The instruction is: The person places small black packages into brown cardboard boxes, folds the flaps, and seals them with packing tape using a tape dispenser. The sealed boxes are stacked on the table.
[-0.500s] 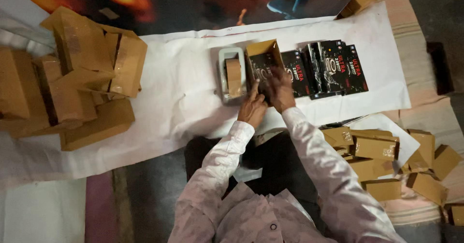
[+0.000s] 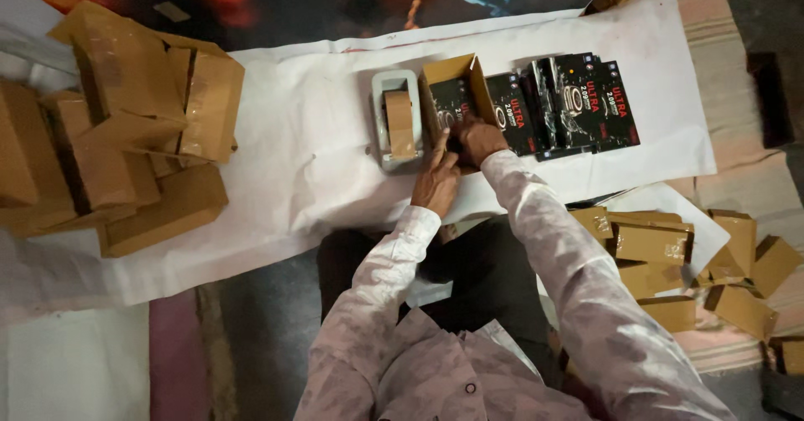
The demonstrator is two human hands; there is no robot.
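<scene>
White sheet (image 2: 318,161) carries an open carton (image 2: 452,94) dead ahead of both hands, long axis running away from the person. Right hand (image 2: 479,139) nearer, fingers curled on black box (image 2: 450,107) inside carton. Left hand (image 2: 435,182) flat at carton's near edge, empty.

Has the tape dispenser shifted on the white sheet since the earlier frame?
No. The tape dispenser sits in the same spot, tight against the left side of the open brown box, with the row of black packets on the box's far side.

A small brown cardboard box (image 2: 452,94) stands open on white paper; a black packet (image 2: 450,103) lies inside.
</scene>
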